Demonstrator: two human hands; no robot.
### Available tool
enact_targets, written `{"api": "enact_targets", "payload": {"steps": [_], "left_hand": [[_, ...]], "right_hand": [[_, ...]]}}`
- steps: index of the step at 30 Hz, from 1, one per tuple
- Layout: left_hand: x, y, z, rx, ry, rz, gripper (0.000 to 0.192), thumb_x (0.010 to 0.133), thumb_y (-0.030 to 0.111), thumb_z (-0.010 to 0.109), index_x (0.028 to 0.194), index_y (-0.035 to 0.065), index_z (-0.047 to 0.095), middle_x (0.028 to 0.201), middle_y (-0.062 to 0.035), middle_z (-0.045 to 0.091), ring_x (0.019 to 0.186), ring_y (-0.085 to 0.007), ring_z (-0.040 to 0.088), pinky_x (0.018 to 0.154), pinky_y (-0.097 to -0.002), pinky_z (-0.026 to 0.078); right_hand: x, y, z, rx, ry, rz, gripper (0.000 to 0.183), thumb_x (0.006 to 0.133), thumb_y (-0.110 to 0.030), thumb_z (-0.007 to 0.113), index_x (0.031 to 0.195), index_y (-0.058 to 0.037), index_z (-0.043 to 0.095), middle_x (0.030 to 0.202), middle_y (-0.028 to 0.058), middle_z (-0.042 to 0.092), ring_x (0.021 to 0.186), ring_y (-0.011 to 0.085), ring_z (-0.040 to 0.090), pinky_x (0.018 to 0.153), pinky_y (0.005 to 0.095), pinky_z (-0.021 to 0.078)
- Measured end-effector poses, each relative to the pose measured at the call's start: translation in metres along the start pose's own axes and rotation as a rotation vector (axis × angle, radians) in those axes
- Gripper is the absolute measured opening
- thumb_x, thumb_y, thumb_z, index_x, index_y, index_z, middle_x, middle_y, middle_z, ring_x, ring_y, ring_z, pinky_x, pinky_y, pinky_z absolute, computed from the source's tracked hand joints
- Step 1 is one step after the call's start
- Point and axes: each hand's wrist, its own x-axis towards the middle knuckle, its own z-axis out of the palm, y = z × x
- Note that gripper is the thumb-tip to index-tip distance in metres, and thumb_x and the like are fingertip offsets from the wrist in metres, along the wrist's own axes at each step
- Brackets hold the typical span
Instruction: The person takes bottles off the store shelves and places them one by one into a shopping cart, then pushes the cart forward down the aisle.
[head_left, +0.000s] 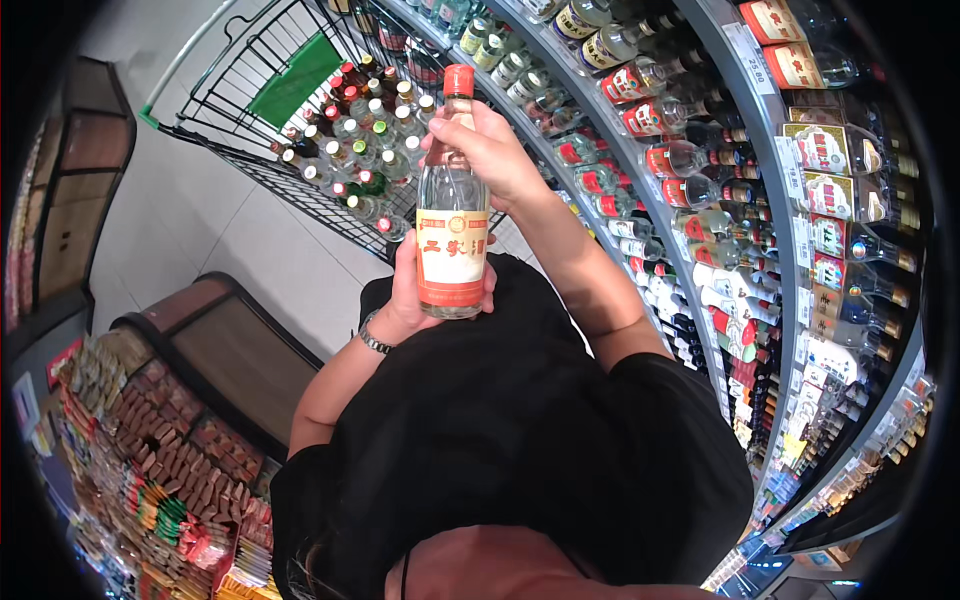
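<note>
A clear glass bottle (453, 202) with a red cap and a cream-and-red label that bears writing is held upright before my chest. My right hand (487, 154) grips its neck, just under the cap. Around its lower part is my left hand (411, 292), with fingertips showing at the label's right edge; a metal watch band is on that wrist. Just beyond the bottle stands a wire shopping cart (217, 146) with a green panel. Many capped glass bottles (360, 150) stand close together in it.
Shelves (776, 142) of bottles with price tags curve along the right side. At the left are a dark-framed display stand (240, 352) and, below it, rows of packaged goods (172, 465). Pale floor tiles (259, 262) show between the cart and the stand.
</note>
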Motion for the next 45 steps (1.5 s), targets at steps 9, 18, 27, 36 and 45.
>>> {"api": "enact_targets", "payload": {"steps": [9, 18, 27, 36, 45], "left_hand": [[0.001, -0.001, -0.003, -0.042, -0.035, -0.030, 0.089, 0.086, 0.074, 0.027, 0.129, -0.0028, 0.040, 0.090, -0.0228, 0.062, 0.072, -0.0339, 0.066, 0.063, -0.0381, 0.055], [0.001, -0.007, -0.001, -0.003, -0.043, -0.013, 0.087, 0.087, 0.073, 0.028, 0.130, -0.0017, 0.040, 0.093, -0.0224, 0.061, 0.075, -0.0332, 0.066, 0.066, -0.0383, 0.055], [-0.002, -0.012, 0.000, 0.123, -0.029, 0.034, 0.085, 0.088, 0.072, 0.030, 0.132, -0.0001, 0.039, 0.100, -0.0219, 0.060, 0.084, -0.0300, 0.064, 0.075, -0.0392, 0.054], [0.003, -0.014, 0.000, 0.097, -0.062, 0.033, 0.083, 0.089, 0.070, 0.032, 0.133, 0.0002, 0.038, 0.102, -0.0215, 0.061, 0.087, -0.0302, 0.065, 0.079, -0.0413, 0.054], [-0.016, -0.011, 0.030, 1.036, 0.213, 0.247, 0.081, 0.082, 0.004, 0.066, 0.147, 0.0013, 0.018, 0.126, -0.0102, 0.047, 0.106, -0.0152, 0.055, 0.089, -0.0291, 0.047]], "right_hand": [[-0.001, 0.004, -0.004, 0.005, 0.018, -0.005, 0.026, 0.089, -0.017, 0.064, 0.104, -0.0050, 0.048, 0.083, 0.0079, 0.063, 0.071, 0.0179, 0.065, 0.065, 0.0307, 0.0551], [-0.005, 0.006, -0.013, -0.008, 0.001, -0.007, 0.025, 0.088, -0.015, 0.063, 0.105, -0.0051, 0.048, 0.086, 0.0101, 0.064, 0.073, 0.0209, 0.066, 0.067, 0.0316, 0.0552], [-0.010, 0.000, -0.018, 0.085, -0.069, 0.013, 0.031, 0.088, -0.014, 0.064, 0.112, -0.0046, 0.046, 0.089, 0.0103, 0.064, 0.078, 0.0209, 0.066, 0.069, 0.0315, 0.0542], [-0.011, -0.004, -0.023, 0.047, -0.055, 0.000, 0.031, 0.088, -0.014, 0.064, 0.112, -0.0047, 0.047, 0.090, 0.0098, 0.064, 0.078, 0.0202, 0.065, 0.070, 0.0307, 0.0537], [0.002, 0.011, -0.078, 0.594, -0.396, 0.096, 0.023, 0.094, -0.028, 0.055, 0.100, -0.0062, 0.053, 0.086, 0.0082, 0.061, 0.078, 0.0288, 0.065, 0.073, 0.0421, 0.0542]]}}
